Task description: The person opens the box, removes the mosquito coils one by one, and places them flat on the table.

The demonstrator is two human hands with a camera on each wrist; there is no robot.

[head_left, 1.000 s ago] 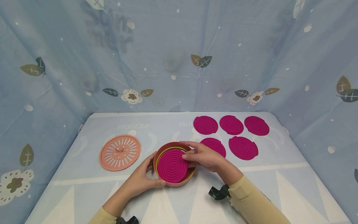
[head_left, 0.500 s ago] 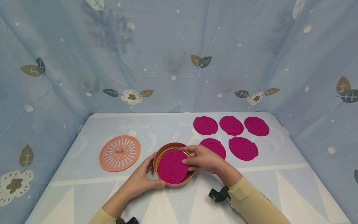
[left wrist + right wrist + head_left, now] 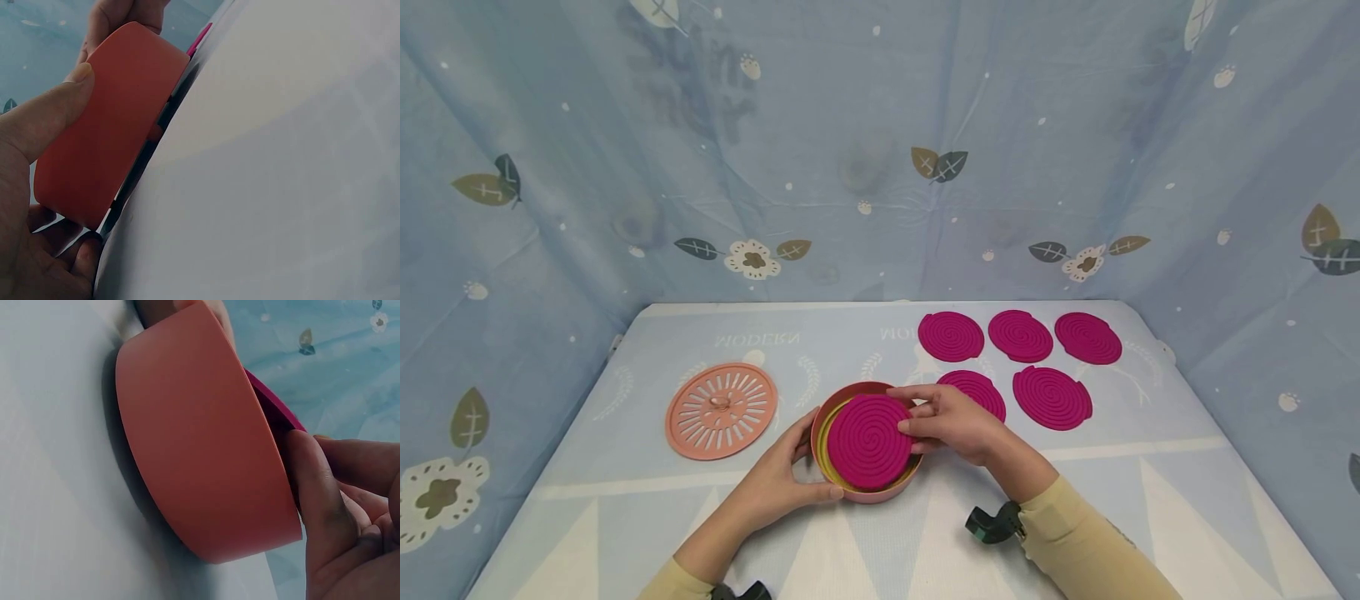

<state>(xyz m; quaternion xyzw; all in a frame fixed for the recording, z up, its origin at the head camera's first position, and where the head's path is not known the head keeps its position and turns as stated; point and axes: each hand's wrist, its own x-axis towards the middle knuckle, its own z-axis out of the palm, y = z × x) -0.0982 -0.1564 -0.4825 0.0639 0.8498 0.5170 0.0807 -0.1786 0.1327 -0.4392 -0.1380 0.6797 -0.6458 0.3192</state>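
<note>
A magenta mosquito coil, a flat spiral disc, lies slightly tilted within the mouth of a round coral box. My right hand pinches its right edge between thumb and fingers. In the right wrist view the coil's edge stands above the rim of the box. My left hand grips the box from the left, thumb at the near side and fingers round the far left. Inside the box a yellow inner rim shows beside the coil.
A coral slotted lid with a small ring lies to the left. Several more magenta coils lie flat at the back right, one of them partly behind my right hand. A patterned cloth hangs along the table's far edge.
Over the last half second my right hand has shifted the coil a little right and up, exposing more of the yellow rim on the left. My left hand and the box have stayed put.
</note>
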